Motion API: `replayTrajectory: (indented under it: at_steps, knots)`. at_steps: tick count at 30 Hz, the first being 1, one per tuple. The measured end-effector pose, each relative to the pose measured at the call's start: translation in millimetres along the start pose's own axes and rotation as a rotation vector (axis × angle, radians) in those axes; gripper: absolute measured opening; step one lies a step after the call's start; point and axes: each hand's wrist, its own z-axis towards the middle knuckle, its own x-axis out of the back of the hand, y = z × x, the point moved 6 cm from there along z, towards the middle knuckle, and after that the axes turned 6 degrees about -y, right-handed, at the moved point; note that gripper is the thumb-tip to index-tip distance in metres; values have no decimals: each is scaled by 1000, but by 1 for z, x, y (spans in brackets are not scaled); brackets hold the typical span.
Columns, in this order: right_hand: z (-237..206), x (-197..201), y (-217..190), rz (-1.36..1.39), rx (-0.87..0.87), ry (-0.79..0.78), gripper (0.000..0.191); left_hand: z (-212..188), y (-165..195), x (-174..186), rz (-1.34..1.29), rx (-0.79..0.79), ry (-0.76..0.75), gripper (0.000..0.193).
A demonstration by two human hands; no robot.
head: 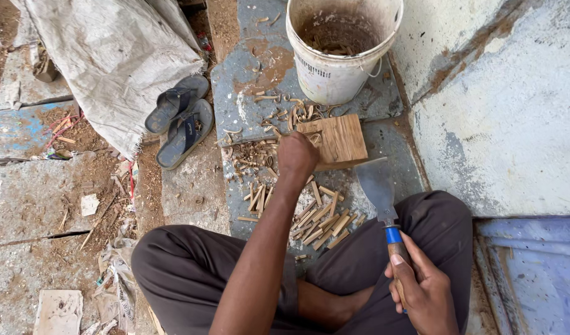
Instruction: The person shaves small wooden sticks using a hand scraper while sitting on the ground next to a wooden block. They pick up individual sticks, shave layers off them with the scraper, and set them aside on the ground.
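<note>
Seated cross-legged on the stone floor [260, 80], I am working split wood at a small block.

Ahead stands a white bucket [340, 46]; below it the wooden block [340, 139] lies flat. My left hand [296, 156] is curled at the block's near-left edge; whether it holds a stick I cannot tell. My right hand [421, 288] is wrapped round the cleaver [379, 186] handle, blade resting on the floor. It looks heavy and stiff, best gripped at the handle. The wood sticks [319, 220] between my knees look light and brittle.
</note>
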Motion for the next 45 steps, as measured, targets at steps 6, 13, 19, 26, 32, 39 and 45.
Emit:
replayTrajectory:
  at_steps: [6, 13, 19, 26, 32, 39, 45]
  knots:
    - [-5, -11, -9, 42, 98, -67, 63, 3, -15, 10, -158, 55, 50, 7]
    - [-11, -30, 4, 173, 198, -147, 67, 8, -16, 14, -319, 110, 43, 10]
    - [-12, -38, 6, 232, 243, -169, 66, -1, -1, 4, -124, 0, 106, 18]
    - [-7, -32, 11, 271, 200, -145, 66, 0, -41, 35, -83, 92, 210, 9]
    - [-4, -34, 13, 276, 230, -152, 65, -25, -74, 65, -126, 78, 239, 8]
    - [-6, -35, 12, 248, 210, -176, 66, -15, 7, 11, -141, -66, 40, 17]
    - [-5, -31, 18, 287, 211, -146, 65, -16, -21, 27, -46, -29, 258, 10]
